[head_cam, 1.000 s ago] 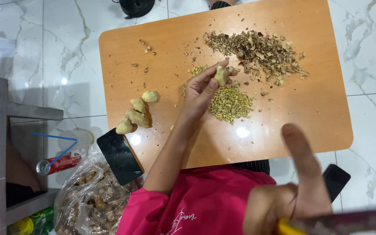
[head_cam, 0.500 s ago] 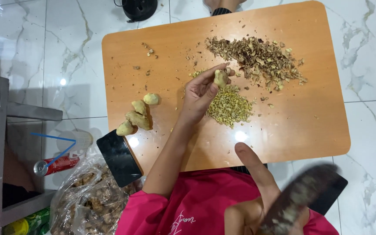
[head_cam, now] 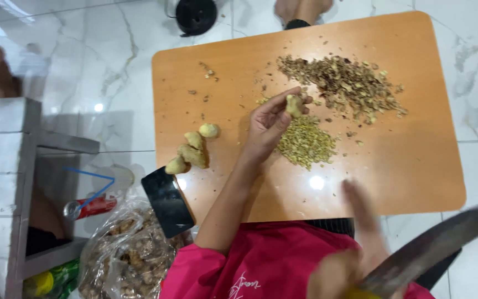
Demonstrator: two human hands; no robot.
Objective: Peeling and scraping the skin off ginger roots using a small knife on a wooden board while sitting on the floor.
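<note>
Near the left edge of the orange wooden tabletop [head_cam: 394, 182], the knobbly peeled ginger roots [head_cam: 190, 153] lie as before. The left hand [head_cam: 269, 126] still pinches a small pale ginger piece [head_cam: 294, 104] above the yellowish heap of chopped ginger [head_cam: 305, 144], brown peelings [head_cam: 341, 84] beyond. The blurred right hand [head_cam: 355, 249], gripping a long dark knife [head_cam: 432, 249], has swung rightward off the near edge.

Floor: I see glossy white marble tiles [head_cam: 112, 61], veined grey.
Furniture: grey metal shelf [head_cam: 6, 166] at left.
Light: ceiling glare on tiles.
</note>
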